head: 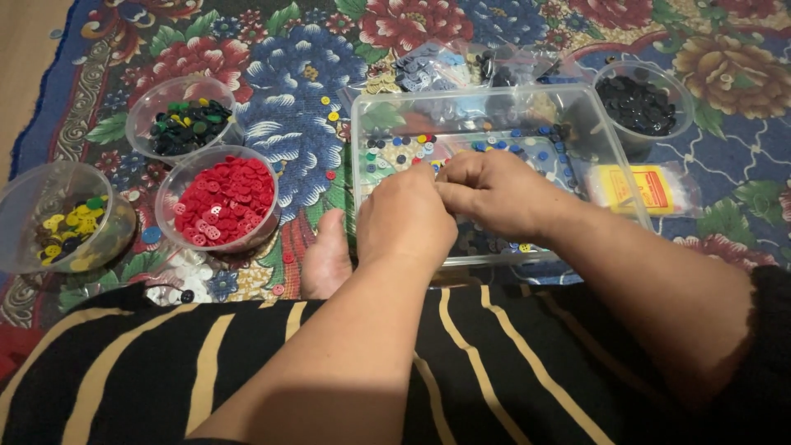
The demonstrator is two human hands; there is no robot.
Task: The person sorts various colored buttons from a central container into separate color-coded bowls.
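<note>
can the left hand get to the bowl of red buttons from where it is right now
Probably yes. The left hand sits over the clear tray, and the bowl of red buttons lies open just to its left with nothing between them.

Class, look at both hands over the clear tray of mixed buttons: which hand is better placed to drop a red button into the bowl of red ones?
Probably the left hand: it lies nearer the red-button bowl, with nothing between. The right hand would cross over it.

Bowls [216,200] left of tray [610,177]
</note>
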